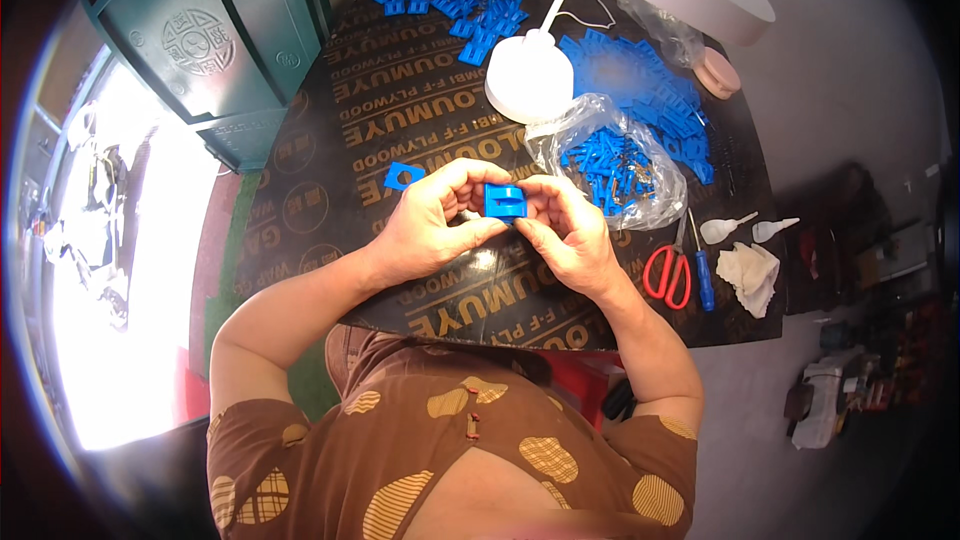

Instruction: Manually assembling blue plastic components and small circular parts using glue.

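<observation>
A small square blue plastic part [506, 202] with a raised bar across its recessed middle is held up over the near half of the dark plywood table [380, 285]. My left hand [432, 220] grips its left side between thumb and fingers. From the other side my right hand [570, 235] closes on its right edge, thumb low and fingers above. Just beyond my left hand lies a flat blue piece with a round hole [403, 176]. Right of my right hand, a clear plastic bag [665, 185] sits open with many small blue parts [608, 165] in it.
A white lamp [530, 80] stands mid-table, its head reaching right. Behind the bag spreads a heap of blue parts [640, 80]; blue pieces with springs [480, 15] stand farther back. Red-handled scissors [667, 275], a blue screwdriver [705, 280] and a white cloth [748, 278] lie at right.
</observation>
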`<act>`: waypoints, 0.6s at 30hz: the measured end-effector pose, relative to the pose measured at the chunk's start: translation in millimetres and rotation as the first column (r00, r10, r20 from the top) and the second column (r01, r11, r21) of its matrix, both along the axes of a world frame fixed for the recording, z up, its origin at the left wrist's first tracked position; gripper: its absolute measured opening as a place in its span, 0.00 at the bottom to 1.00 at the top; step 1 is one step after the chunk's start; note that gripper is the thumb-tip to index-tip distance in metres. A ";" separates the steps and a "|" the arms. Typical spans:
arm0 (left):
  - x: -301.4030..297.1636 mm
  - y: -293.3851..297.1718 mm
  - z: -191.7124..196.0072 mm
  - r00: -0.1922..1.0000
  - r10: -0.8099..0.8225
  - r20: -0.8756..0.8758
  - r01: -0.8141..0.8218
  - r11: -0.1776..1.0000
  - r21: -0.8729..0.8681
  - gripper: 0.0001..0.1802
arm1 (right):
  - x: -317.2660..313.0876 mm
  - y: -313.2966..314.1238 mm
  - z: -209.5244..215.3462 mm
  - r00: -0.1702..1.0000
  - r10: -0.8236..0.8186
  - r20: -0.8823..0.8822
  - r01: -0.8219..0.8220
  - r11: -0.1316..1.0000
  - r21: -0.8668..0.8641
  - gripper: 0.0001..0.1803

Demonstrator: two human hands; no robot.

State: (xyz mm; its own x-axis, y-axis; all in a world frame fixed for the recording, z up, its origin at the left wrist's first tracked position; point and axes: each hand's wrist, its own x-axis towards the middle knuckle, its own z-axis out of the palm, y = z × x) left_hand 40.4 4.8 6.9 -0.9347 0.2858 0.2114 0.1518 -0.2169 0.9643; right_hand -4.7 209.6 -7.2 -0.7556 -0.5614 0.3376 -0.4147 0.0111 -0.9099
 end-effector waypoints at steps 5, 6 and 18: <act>0.3 0.2 0.2 1.000 0.012 -0.027 -0.013 0.999 -0.034 0.26 | 0.8 -1.9 1.0 0.996 -0.033 -0.083 0.029 0.999 -0.046 0.19; 0.1 0.1 0.2 0.999 0.023 -0.040 -0.026 0.997 -0.067 0.26 | 1.2 -2.2 0.9 0.996 -0.033 -0.084 0.029 0.999 -0.046 0.19; 0.7 -1.5 2.6 0.953 0.093 -0.287 -0.189 0.926 -0.328 0.26 | 1.3 -1.7 0.9 0.963 -0.077 -0.258 0.084 0.996 0.020 0.19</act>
